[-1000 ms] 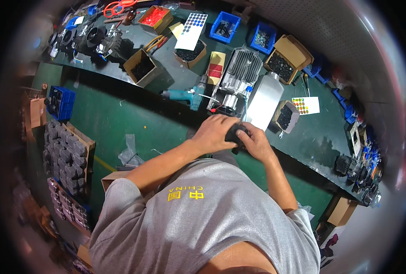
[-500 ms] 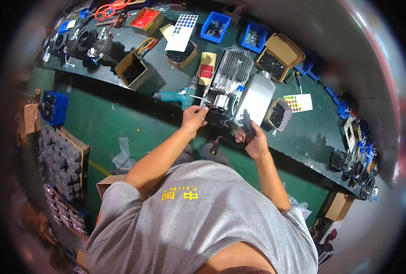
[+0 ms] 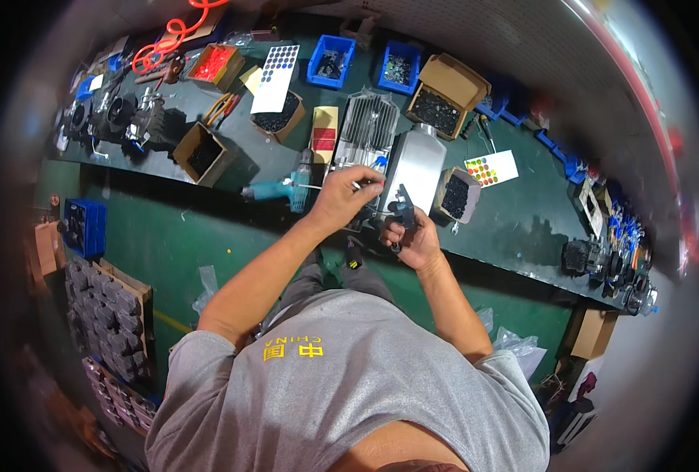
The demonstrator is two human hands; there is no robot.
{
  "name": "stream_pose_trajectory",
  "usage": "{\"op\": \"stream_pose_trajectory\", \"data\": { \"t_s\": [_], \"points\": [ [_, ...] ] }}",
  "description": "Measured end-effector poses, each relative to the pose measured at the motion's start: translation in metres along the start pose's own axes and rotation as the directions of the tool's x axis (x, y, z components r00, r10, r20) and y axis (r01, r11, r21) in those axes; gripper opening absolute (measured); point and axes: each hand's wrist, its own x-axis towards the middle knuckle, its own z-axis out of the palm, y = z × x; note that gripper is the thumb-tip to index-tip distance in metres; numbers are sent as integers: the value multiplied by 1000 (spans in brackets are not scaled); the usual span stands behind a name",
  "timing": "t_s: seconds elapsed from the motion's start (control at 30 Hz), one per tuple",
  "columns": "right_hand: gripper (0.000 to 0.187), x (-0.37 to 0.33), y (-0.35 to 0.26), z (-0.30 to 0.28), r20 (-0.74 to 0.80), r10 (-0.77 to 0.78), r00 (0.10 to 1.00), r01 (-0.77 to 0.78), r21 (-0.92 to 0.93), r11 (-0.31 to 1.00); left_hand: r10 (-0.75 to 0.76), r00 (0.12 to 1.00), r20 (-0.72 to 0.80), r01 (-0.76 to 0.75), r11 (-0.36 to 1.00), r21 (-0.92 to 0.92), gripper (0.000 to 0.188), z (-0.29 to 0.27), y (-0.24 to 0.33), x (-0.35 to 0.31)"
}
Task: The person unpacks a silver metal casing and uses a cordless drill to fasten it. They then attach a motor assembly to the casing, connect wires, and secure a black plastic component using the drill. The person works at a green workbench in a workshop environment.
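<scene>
My left hand (image 3: 346, 198) is over the near end of a finned grey metal unit (image 3: 367, 124), its fingers pinched together. A thin white strip (image 3: 308, 186) runs from near the drill to these fingers, and a bit of it shows between them. My right hand (image 3: 417, 242) is closed around a small black part (image 3: 400, 207) with an irregular outline, held upright at the bench's near edge. Beside the unit lies a smooth silver metal cover (image 3: 414, 167). The near end of the unit and its wires are mostly hidden behind my left hand.
A teal power drill (image 3: 274, 191) lies left of the unit. Around it stand an open carton (image 3: 201, 154), a box of small black parts (image 3: 458, 197) and blue bins (image 3: 331, 61). Sticker sheets (image 3: 492, 168) lie on the green bench (image 3: 514, 228); several assemblies (image 3: 601, 263) stand far right.
My left hand has moved up and right over the unit's near end. My right hand still grips the black part, which has turned. The whole view has shifted, moving the bench leftward in the picture.
</scene>
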Motion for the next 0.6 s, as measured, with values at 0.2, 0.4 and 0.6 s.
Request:
{"op": "stream_pose_trajectory", "data": {
  "t_s": [0.2,0.4,0.6],
  "points": [
    [38,2,-5,1,-2,-27,1000,27,-36,999,-3,1000,26,2,999,41,23,13,-6,2],
    [39,4,-8,1,-28,-14,1000,13,-16,1000,18,999,36,-18,1000,2,22,13,-10,7],
    [40,7,-9,1,-51,-7,999,5,-27,1000,-28,998,49,29,999,-19,21,14,-7,8]
  ]
}}
